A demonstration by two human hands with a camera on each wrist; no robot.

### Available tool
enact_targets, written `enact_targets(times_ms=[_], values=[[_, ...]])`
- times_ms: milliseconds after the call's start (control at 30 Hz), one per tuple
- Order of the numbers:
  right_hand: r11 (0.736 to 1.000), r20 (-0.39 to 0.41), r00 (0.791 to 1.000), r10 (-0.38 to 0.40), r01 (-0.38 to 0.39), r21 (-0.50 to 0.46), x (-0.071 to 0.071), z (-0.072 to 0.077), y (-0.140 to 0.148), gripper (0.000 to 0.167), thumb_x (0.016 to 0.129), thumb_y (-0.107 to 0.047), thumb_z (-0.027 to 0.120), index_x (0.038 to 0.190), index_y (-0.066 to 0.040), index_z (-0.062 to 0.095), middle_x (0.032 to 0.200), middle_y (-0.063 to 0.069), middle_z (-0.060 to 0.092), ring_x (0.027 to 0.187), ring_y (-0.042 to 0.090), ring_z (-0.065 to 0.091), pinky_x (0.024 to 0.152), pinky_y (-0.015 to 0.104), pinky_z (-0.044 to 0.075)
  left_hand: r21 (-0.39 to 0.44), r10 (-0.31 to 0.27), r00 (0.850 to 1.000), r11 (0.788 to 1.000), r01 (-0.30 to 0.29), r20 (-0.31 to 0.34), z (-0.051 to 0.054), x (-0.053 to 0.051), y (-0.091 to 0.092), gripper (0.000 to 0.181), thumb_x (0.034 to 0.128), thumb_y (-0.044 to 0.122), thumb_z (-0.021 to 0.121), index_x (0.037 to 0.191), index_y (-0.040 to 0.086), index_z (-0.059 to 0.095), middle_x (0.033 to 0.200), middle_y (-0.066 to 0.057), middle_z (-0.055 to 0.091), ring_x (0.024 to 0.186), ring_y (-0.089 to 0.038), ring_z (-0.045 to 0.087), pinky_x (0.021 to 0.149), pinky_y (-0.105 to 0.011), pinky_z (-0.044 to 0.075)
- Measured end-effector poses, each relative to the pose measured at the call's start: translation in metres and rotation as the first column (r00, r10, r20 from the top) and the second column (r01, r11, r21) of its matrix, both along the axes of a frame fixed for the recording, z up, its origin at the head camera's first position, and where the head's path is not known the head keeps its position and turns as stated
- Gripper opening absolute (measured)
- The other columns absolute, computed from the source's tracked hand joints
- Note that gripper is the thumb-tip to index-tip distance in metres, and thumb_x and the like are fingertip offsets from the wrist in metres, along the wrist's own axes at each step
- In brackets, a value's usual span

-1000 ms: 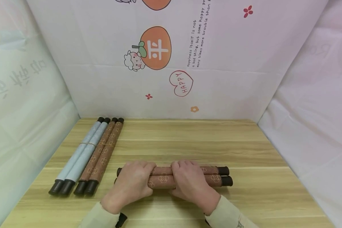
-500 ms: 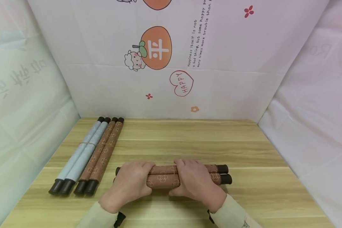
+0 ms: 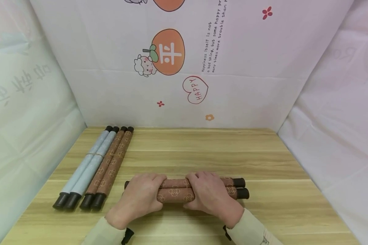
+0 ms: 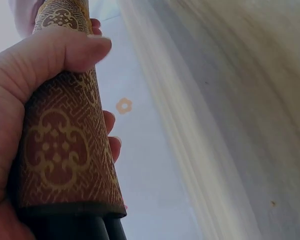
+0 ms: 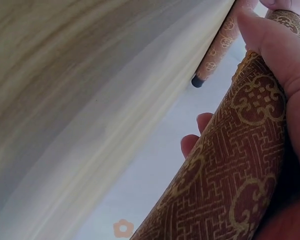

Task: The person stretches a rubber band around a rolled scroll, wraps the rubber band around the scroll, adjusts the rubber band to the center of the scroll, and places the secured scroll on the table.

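A pair of brown scrolls (image 3: 174,195) with gold flower patterns and black end knobs lies crosswise near the front of the head view. My left hand (image 3: 139,198) grips the pair near its left end, mostly covering the knobs there. Right of the middle, my right hand (image 3: 213,195) holds both rolls. In the left wrist view the thumb presses on the patterned scroll (image 4: 57,150), and fingertips (image 4: 115,148) show beyond its far side. The right wrist view has the fingers (image 5: 190,144) wrapped behind the scroll (image 5: 255,150).
At the left of the wooden table (image 3: 220,149) lie two pale blue scrolls (image 3: 87,163) beside two brown scrolls (image 3: 111,163), side by side and slanting, a thin cord across them. White printed sheets form the back wall (image 3: 116,98) and both sides.
My right hand has shifted slightly to the right along the scrolls, widening the patterned stretch between the hands. The pair has moved a little to the left. Both hands keep their hold.
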State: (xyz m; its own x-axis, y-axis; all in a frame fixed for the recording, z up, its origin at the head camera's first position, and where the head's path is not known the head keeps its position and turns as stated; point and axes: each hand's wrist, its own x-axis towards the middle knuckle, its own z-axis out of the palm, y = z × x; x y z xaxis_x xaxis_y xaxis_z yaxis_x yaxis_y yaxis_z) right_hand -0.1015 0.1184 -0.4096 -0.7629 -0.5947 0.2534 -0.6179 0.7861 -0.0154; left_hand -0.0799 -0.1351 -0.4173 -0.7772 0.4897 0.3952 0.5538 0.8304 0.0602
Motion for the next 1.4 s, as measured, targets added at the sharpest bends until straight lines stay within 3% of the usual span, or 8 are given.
enact_targets(times_ms=[233, 533, 667, 933, 1067, 1200, 1400], values=[[0.999, -0.027, 0.999, 0.044, -0.043, 0.017, -0.001, -0.001, 0.003, 0.066, 0.068, -0.058, 0.088, 0.116, -0.018, 0.065, 0.097, -0.001, 0.071, 0.090, 0.019, 0.069, 0.082, 0.043, 0.058, 0.015, -0.041, 0.994, 0.999, 0.040, 0.101, -0.004, 0.005, -0.005, 0.066, 0.0689, 0.040, 0.088, 0.126, 0.014, 0.067, 0.100, 0.004, 0.071, 0.085, -0.012, 0.065, 0.074, -0.037, 0.058], [0.996, -0.021, 0.997, 0.077, -0.076, 0.040, -0.005, 0.000, 0.010, 0.062, 0.067, -0.053, 0.089, 0.114, -0.022, 0.066, 0.101, -0.001, 0.072, 0.095, 0.021, 0.070, 0.085, 0.046, 0.058, -0.028, -0.078, 0.967, 0.996, 0.087, 0.241, 0.001, 0.014, -0.013, 0.082, 0.0783, 0.045, 0.085, 0.148, 0.012, 0.056, 0.128, -0.003, 0.069, 0.107, -0.019, 0.069, 0.087, -0.040, 0.059], [0.995, -0.037, 0.995, 0.095, -0.094, 0.043, -0.008, -0.001, 0.011, 0.061, 0.067, -0.050, 0.090, 0.116, -0.022, 0.066, 0.103, -0.001, 0.072, 0.097, 0.022, 0.070, 0.086, 0.048, 0.057, -0.017, -0.098, 0.970, 0.994, 0.104, 0.224, 0.001, 0.018, -0.015, 0.081, 0.0794, 0.044, 0.083, 0.149, 0.012, 0.055, 0.132, -0.002, 0.068, 0.111, -0.017, 0.069, 0.090, -0.040, 0.059], [0.993, -0.081, 0.991, 0.110, -0.107, 0.039, -0.011, -0.001, 0.008, 0.069, 0.065, -0.048, 0.091, 0.123, -0.021, 0.066, 0.111, 0.001, 0.073, 0.104, 0.024, 0.070, 0.093, 0.049, 0.057, 0.020, -0.118, 0.989, 0.993, 0.117, 0.089, 0.002, 0.025, -0.018, 0.078, 0.0762, 0.041, 0.085, 0.144, 0.012, 0.059, 0.130, -0.001, 0.070, 0.108, -0.015, 0.070, 0.086, -0.037, 0.060], [0.994, -0.094, 0.990, 0.105, -0.102, 0.034, -0.012, 0.001, 0.007, 0.077, 0.065, -0.052, 0.094, 0.129, -0.020, 0.064, 0.116, 0.002, 0.072, 0.108, 0.025, 0.069, 0.099, 0.049, 0.054, 0.040, -0.111, 0.992, 0.993, 0.109, 0.056, 0.003, 0.027, -0.019, 0.078, 0.0754, 0.041, 0.086, 0.143, 0.012, 0.060, 0.130, -0.001, 0.071, 0.108, -0.015, 0.071, 0.085, -0.037, 0.061], [0.996, -0.102, 0.991, 0.086, -0.086, 0.000, -0.013, 0.004, 0.011, 0.087, 0.063, -0.050, 0.098, 0.134, -0.018, 0.062, 0.122, 0.005, 0.068, 0.113, 0.028, 0.066, 0.105, 0.050, 0.051, 0.041, -0.082, 0.996, 0.996, 0.080, 0.041, 0.003, 0.027, -0.021, 0.078, 0.0764, 0.041, 0.086, 0.143, 0.009, 0.060, 0.129, -0.002, 0.072, 0.108, -0.017, 0.072, 0.086, -0.037, 0.061], [0.991, -0.162, 0.984, 0.074, -0.091, -0.098, -0.017, 0.007, 0.016, 0.096, 0.060, -0.040, 0.102, 0.140, -0.011, 0.058, 0.131, 0.017, 0.065, 0.118, 0.036, 0.064, 0.102, 0.055, 0.053, 0.055, 0.023, 0.999, 0.998, -0.024, 0.035, 0.003, 0.025, -0.028, 0.074, 0.0767, 0.035, 0.087, 0.139, 0.006, 0.061, 0.123, -0.004, 0.074, 0.102, -0.019, 0.073, 0.084, -0.039, 0.061]])
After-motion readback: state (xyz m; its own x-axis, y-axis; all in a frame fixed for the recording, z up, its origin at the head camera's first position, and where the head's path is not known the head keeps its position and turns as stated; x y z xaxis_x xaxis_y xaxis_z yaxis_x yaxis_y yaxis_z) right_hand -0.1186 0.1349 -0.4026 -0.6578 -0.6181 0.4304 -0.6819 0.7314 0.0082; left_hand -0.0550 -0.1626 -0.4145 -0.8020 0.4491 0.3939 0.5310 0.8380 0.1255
